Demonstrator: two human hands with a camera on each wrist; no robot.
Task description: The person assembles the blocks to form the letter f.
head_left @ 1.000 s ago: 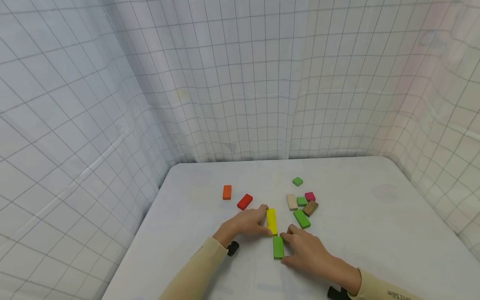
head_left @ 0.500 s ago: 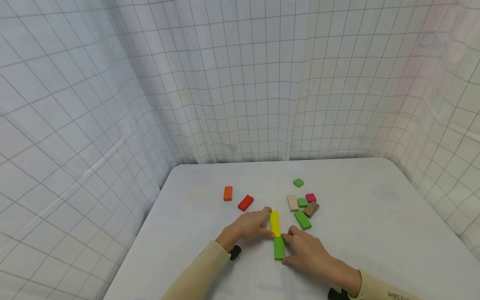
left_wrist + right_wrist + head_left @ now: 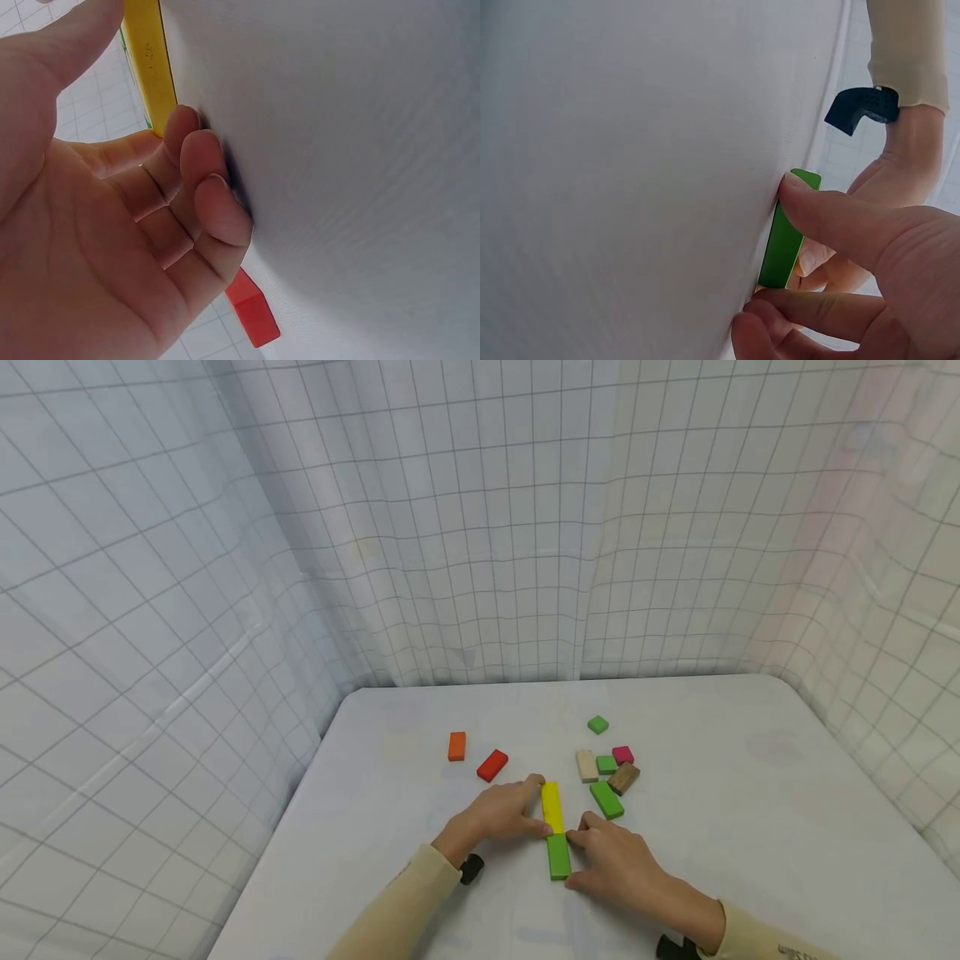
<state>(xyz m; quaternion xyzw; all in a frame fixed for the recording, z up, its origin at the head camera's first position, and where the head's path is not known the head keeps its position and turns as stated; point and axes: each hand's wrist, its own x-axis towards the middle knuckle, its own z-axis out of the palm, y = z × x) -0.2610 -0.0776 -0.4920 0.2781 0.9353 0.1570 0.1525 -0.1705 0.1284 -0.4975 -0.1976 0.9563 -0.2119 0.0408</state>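
Head view shows us the left hand [image 3: 495,810] pinching the yellow block [image 3: 552,807] near its two ends, then the near green block [image 3: 558,858] gripped likewise by the right hand [image 3: 622,864]. A second ago the yellow block sat offset leftward; now the two meet end to end, better aligned, which we judge brings them close to one straight row. Across the white bench [image 3: 360,777] lie an orange block [image 3: 457,747], a red block [image 3: 492,766], a cream block [image 3: 587,766] and a brown block [image 3: 624,778]. Gridded sheets [image 3: 480,527] enclose us left, back and right.
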